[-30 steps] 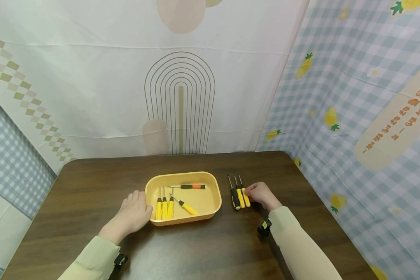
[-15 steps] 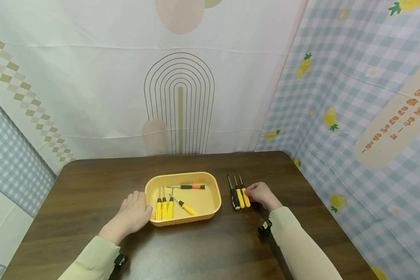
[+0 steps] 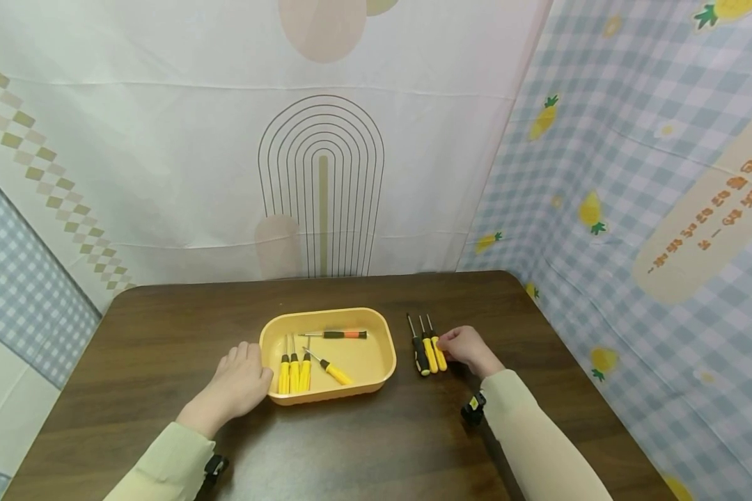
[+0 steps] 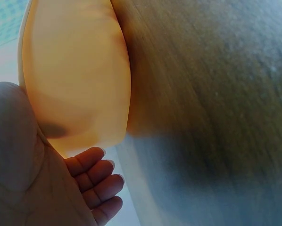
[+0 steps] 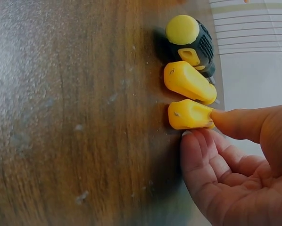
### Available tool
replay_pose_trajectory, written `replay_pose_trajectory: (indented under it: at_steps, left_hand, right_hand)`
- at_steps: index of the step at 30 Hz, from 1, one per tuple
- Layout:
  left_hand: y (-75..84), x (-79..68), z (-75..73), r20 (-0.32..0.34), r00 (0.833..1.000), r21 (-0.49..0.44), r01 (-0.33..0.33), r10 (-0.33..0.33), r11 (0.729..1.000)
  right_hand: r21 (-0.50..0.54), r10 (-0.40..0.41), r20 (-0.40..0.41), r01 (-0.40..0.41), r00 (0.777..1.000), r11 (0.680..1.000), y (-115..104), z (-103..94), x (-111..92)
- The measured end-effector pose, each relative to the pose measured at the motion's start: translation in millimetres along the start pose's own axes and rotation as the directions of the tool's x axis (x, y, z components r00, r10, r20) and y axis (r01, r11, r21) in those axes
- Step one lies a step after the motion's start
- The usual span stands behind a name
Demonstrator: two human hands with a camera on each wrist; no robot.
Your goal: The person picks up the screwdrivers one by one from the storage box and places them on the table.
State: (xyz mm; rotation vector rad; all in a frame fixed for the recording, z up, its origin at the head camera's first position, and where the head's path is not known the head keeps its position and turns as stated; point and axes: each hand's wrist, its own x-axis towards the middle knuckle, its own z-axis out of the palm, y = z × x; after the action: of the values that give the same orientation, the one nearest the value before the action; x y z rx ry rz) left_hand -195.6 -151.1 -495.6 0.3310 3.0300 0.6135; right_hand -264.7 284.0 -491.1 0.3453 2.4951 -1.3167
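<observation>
In the head view, my left hand (image 3: 241, 379) holds the left end of a yellow plastic tray (image 3: 332, 396). The left wrist view has the thumb (image 4: 11, 132) over the tray's rim and the fingers (image 4: 105, 186) curled beside its outer wall. To the right of the tray my right hand (image 3: 470, 348) pinches the handle of a yellow screwdriver (image 5: 190, 114) lying on the table, thumb on top and index finger at its side. Left of it, close by, lie another yellow screwdriver (image 3: 429, 355) and a thicker black one (image 3: 420, 356) with a yellow end cap.
Inside the tray, several yellow-handled screwdrivers (image 3: 294, 374) line the left side, one (image 3: 337, 373) slanting. A black-and-orange precision screwdriver (image 3: 345, 334) lies along the far side. Behind the dark wooden table (image 3: 376, 459) hang printed cloths (image 3: 194, 174).
</observation>
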Motion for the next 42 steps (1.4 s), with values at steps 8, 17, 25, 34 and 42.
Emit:
replay_pose_trajectory:
  at_steps: [8,17,25,34,42]
  left_hand:
    - [-0.5,-0.1,0.2,-0.014,1.000,0.003,-0.006,0.006,1.000]
    - [-0.1,-1.4,-1.5,-0.009,1.000,-0.001,-0.002,0.002,1.000]
    - [-1.0,-2.2,-0.5,-0.011,1.000,-0.002,0.001,-0.001,1.000]
    - [-1.0,-0.3,0.3,0.001,1.000,0.002,0.009,-0.009,1.000]
    - [0.6,0.1,-0.6,0.005,1.000,0.005,0.010,-0.010,1.000]
  right_hand:
    - [0.006,-0.006,-0.007,0.007,1.000,1.000,0,-4.1,-1]
    - [0.112,-0.161,-0.019,0.162,0.987,0.980,-21,-9.4,-9]
    - [0.188,-0.271,0.054,0.257,0.961,0.948,-57,7.6,-17]
    - [0.195,-0.345,0.064,0.327,0.936,0.925,-84,45.4,-21]
    - [0.135,-0.373,0.092,0.359,0.923,0.923,-103,78.0,-22]
